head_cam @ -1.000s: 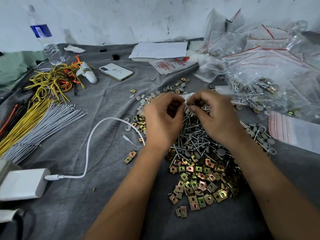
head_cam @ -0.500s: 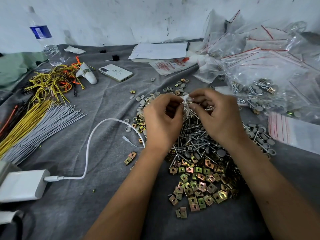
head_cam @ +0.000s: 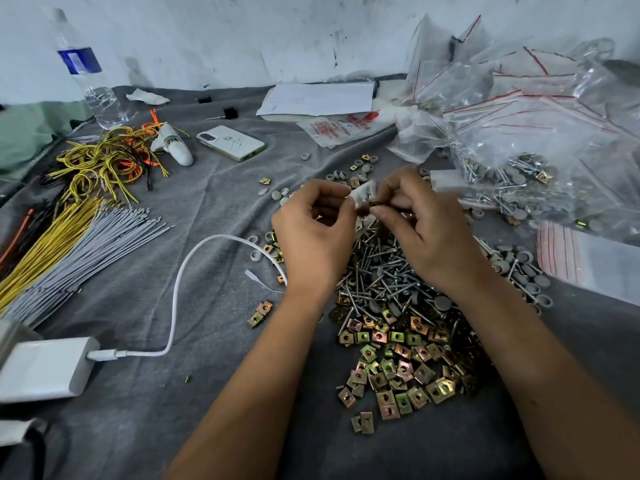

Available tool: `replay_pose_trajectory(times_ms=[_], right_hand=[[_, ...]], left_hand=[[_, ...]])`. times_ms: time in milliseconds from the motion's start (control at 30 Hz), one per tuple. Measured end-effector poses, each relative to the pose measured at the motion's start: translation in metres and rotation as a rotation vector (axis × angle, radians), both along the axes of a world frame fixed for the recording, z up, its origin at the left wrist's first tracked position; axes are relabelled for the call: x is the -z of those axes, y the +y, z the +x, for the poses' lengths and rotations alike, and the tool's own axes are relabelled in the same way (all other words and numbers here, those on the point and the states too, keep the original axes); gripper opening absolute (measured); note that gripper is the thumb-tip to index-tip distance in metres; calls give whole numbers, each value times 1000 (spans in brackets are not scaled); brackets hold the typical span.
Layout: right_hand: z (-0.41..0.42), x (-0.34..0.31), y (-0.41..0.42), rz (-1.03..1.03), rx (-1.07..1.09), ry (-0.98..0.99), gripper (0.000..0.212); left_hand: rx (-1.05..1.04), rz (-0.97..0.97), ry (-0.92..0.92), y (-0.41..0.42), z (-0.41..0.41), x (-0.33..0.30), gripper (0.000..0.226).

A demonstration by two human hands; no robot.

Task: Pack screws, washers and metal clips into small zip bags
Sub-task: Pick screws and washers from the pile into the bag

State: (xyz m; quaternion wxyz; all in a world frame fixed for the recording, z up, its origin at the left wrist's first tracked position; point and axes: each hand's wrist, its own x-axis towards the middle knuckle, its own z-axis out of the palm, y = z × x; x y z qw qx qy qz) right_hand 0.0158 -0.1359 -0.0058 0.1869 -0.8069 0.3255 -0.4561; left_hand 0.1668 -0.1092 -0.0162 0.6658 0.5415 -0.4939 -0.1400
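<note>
Both my hands have lifted a little since a second ago, and the small clear plastic zip bag (head_cam: pixel 363 196) now sits higher between them, above the heap instead of down against it. My left hand (head_cam: pixel 313 233) pinches the bag's near edge with thumb and curled fingers (head_cam: pixel 341 202). My right hand (head_cam: pixel 427 230) pinches its other side, the fingers bent round something small and dark at the bag's mouth; what it is I cannot tell. Below my hands the pile of long silver metal screws (head_cam: pixel 384 271) lies on the grey cloth-covered worktop (head_cam: pixel 207 237), touching the heap of square brass-coloured metal clips (head_cam: pixel 398 358) nearer me. Round grey plastic washers (head_cam: pixel 519 271) lie scattered to the right and beyond my hands. Filled clear zip bags with red seal lines (head_cam: pixel 519 133) are stacked at the far right. A white charging cable (head_cam: pixel 180 289) curves to my left.
</note>
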Motion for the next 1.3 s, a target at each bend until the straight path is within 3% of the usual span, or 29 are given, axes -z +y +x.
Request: replay_pose_trajectory(times_ms=[233,467,767,1000,1167,1233,1300], right_hand=[[-3,4,-5,13,125,123,14],[-1,2,-4,-19,136,112,31],[-1,1,-11,22,312,-38,11],[19,-19,-105,153,353,347,17],[49,-15,-170,151,245,912,49],[57,-9,-181,168,210,982,48],[61,-5,-185,170,220,931,38]], left_hand=[[-69,-71,-60,0,3,2,18],[-47,-81,-117,-2,4,4,18],[-76,-4,-100,-2,1,5,23],[-125,49,-9,-6,4,8,19],[-122,52,15,-8,3,9,20],[-119,57,19,-9,3,9,21],[-122,61,21,-8,3,9,21]])
